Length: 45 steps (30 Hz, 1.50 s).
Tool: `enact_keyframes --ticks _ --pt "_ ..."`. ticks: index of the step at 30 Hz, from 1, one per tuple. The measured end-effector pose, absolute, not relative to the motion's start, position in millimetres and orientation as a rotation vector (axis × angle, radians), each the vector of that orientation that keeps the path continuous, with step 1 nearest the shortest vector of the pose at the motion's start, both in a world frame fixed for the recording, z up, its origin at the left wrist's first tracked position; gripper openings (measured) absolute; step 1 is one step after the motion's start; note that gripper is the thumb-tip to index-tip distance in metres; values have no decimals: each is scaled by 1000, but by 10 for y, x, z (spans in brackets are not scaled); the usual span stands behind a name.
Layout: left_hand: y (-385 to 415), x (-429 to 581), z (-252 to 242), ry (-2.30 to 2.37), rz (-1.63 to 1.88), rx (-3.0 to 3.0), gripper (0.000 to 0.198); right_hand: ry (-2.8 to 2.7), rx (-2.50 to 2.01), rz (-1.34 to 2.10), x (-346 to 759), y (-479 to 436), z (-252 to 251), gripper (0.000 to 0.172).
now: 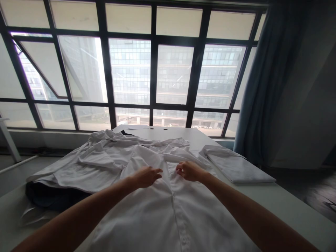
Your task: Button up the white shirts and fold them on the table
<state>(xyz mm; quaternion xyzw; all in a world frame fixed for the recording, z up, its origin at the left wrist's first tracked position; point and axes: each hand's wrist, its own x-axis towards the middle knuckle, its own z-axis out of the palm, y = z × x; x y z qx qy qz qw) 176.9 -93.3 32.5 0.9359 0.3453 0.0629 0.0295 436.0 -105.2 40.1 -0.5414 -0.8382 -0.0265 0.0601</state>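
A white button-up shirt (pixel 154 213) lies spread front-up on the table before me, its button placket running lengthwise down the middle. Just left of the placket, my left hand (pixel 147 176) hovers close over the cloth, thumb and fingers slightly apart with nothing between them. My right hand (pixel 190 170) is at the placket's right side, fingers curled in a pinch at the shirt's front edge; the fingertips partly hide what they grip. The collar end of the shirt lies crumpled beyond both hands.
Piled white shirts (pixel 91 164) lie at the left, with dark cloth (pixel 52 196) under them. A folded white shirt (pixel 236 166) rests on the right of the white table (pixel 262 199). Windows (pixel 130 70) stand behind, a blue curtain (pixel 265 94) at the right.
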Motion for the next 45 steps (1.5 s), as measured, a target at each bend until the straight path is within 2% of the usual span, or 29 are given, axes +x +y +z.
enact_keyframes --ticks 3,7,11,15,17,19,23,26,31,38,42,45 --pt "-751 1946 378 1107 57 2961 31 -2663 -1443 -45 4113 -942 353 26" --pt "-559 2106 461 1011 -174 3036 22 -2779 -1441 -88 4001 -804 338 29" --pt "-440 2182 539 1025 -488 2752 30 -2822 -1474 -147 4030 -781 369 24" --pt "-377 2203 534 977 -568 2610 19 -2705 -1576 17 4071 -861 413 16" --pt "-367 2207 526 971 -534 2585 14 -2603 -1640 123 4069 -895 418 13" --pt "-373 2217 528 970 -431 2610 14 -2480 -1709 170 4050 -909 399 20" --pt "-421 2269 482 937 53 2817 10 -2174 -1919 136 3995 -897 306 20" --pt "-461 2320 345 923 255 2809 8 -2064 -2027 318 3987 -896 250 11" --pt "-474 2350 154 1053 339 2714 11 -1973 -2031 654 4033 -921 237 26" --pt "-393 2312 142 1045 530 2276 11 -1813 -2024 916 4109 -896 208 19" --pt "-372 2321 102 1078 418 2020 9 -1840 -2014 979 4136 -860 146 18" --pt "-394 2345 82 1173 311 2079 10 -1801 -1968 1034 4113 -861 164 17"
